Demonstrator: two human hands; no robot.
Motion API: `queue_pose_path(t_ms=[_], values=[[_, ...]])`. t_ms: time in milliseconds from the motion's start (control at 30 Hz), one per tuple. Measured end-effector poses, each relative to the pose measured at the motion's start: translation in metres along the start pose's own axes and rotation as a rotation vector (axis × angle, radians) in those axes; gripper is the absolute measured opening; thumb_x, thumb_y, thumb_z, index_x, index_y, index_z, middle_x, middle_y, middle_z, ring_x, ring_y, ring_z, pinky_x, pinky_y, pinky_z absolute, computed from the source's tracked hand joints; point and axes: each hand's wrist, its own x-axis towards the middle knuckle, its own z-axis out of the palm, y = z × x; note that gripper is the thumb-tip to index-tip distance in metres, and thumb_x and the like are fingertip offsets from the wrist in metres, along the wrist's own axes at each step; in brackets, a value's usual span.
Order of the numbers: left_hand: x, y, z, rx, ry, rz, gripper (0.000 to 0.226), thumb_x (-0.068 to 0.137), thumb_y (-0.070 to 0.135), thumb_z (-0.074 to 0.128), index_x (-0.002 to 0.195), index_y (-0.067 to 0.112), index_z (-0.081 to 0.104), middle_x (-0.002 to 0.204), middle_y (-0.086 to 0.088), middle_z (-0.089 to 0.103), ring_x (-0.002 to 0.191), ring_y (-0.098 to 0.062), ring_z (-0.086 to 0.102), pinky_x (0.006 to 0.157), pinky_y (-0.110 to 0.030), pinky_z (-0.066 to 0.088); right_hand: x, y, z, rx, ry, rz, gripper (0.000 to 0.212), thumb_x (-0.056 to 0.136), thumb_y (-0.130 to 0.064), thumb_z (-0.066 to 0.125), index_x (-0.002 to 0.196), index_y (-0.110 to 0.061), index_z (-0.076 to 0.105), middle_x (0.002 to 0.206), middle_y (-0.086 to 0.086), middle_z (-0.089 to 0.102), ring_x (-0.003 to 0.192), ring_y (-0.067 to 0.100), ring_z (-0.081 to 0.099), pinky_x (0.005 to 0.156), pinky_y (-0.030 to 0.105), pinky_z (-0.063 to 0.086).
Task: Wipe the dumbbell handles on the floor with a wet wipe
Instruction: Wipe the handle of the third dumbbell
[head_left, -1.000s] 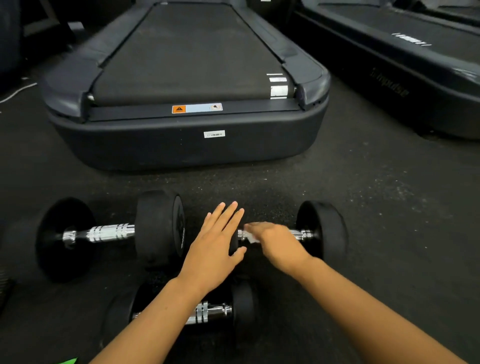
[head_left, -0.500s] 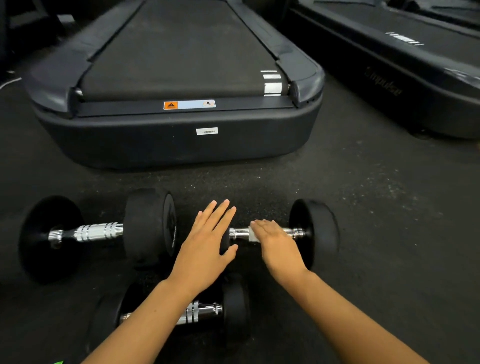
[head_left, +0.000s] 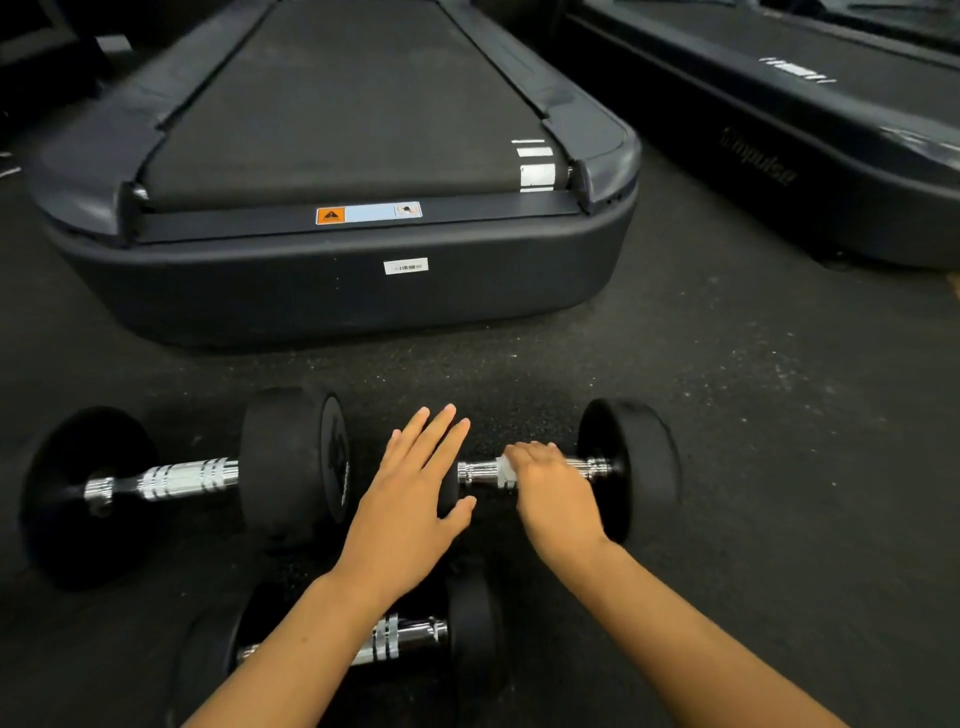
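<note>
A dark treadmill (head_left: 337, 270) fills the back of the view, a second one (head_left: 779, 145) off to the right, and the black rubber floor (head_left: 753, 415) in front of them carries three dumbbells. The biggest dumbbell (head_left: 291, 467) lies at the left with its chrome handle bare; a smaller one (head_left: 467, 629) lies nearest the person, partly hidden under the left forearm. The one being worked on — the right dumbbell (head_left: 628, 462) — lies across the view, well apart from the treadmill. The left hand (head_left: 410, 509) lies flat with its fingers straight and spread over this dumbbell's inner weight, apparently steadying it against rolling. The right hand (head_left: 556, 493) curls over the chrome handle (head_left: 478, 473), pressing a white wet wipe (head_left: 506, 470) against it; only a small edge of the wipe shows beside the fingers. The step in hand looks like the wiping of this handle, near its middle. The next move likely calls for sliding the wipe along to both ends of the bar, keeping the weight braced — then shifting to the two other handles, which I judge are still to do.
</note>
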Motion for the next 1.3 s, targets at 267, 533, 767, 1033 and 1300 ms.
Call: queue_pose_path(t_ms=[267, 533, 767, 1033, 1300], values=[[0.0, -0.001, 0.001, -0.006, 0.005, -0.004, 0.075, 0.088, 0.036, 0.057, 0.143, 0.034, 0.006, 0.15, 0.021, -0.005, 0.138, 0.002, -0.016, 0.109, -0.018, -0.015, 0.004, -0.01, 0.002, 0.093, -0.04, -0.126, 0.043, 0.082, 0.005, 0.052, 0.125, -0.001, 0.054, 0.127, 0.014, 0.057, 0.122, 0.027, 0.05, 0.112, 0.029, 0.016], [0.0, -0.001, -0.001, -0.013, -0.011, 0.006, 0.075, 0.088, 0.038, 0.056, 0.144, 0.034, 0.007, 0.15, 0.022, -0.006, 0.138, 0.003, -0.016, 0.109, -0.018, -0.014, 0.01, -0.011, 0.002, 0.077, -0.05, -0.156, 0.04, 0.09, -0.004, 0.042, 0.13, -0.005, 0.049, 0.132, 0.012, 0.052, 0.125, 0.024, 0.044, 0.112, 0.024, 0.014], [-0.001, 0.0, -0.004, -0.006, -0.023, 0.0, 0.074, 0.089, 0.04, 0.054, 0.146, 0.033, 0.007, 0.152, 0.02, -0.006, 0.138, 0.001, -0.017, 0.106, -0.017, -0.017, 0.001, 0.001, -0.008, 0.038, -0.083, -0.152, 0.047, 0.089, 0.002, 0.039, 0.135, -0.006, 0.044, 0.141, 0.011, 0.044, 0.131, 0.024, 0.038, 0.112, 0.023, 0.012], [-0.001, 0.003, -0.008, -0.022, -0.033, -0.009, 0.073, 0.089, 0.039, 0.055, 0.146, 0.031, 0.01, 0.153, 0.018, -0.003, 0.139, -0.001, -0.015, 0.107, -0.019, -0.015, -0.013, 0.013, -0.016, -0.098, -0.121, 0.027, 0.051, 0.095, -0.002, 0.03, 0.145, -0.013, 0.025, 0.152, 0.006, 0.025, 0.14, 0.02, 0.021, 0.112, 0.025, 0.01], [-0.001, 0.001, -0.006, -0.037, -0.027, -0.001, 0.073, 0.089, 0.039, 0.055, 0.147, 0.031, 0.011, 0.154, 0.017, -0.001, 0.139, -0.001, -0.014, 0.111, -0.022, -0.012, -0.019, 0.011, -0.015, -0.202, -0.106, 0.207, 0.047, 0.098, -0.003, 0.027, 0.144, -0.001, 0.019, 0.151, 0.017, 0.022, 0.14, 0.027, 0.021, 0.113, 0.032, 0.015]])
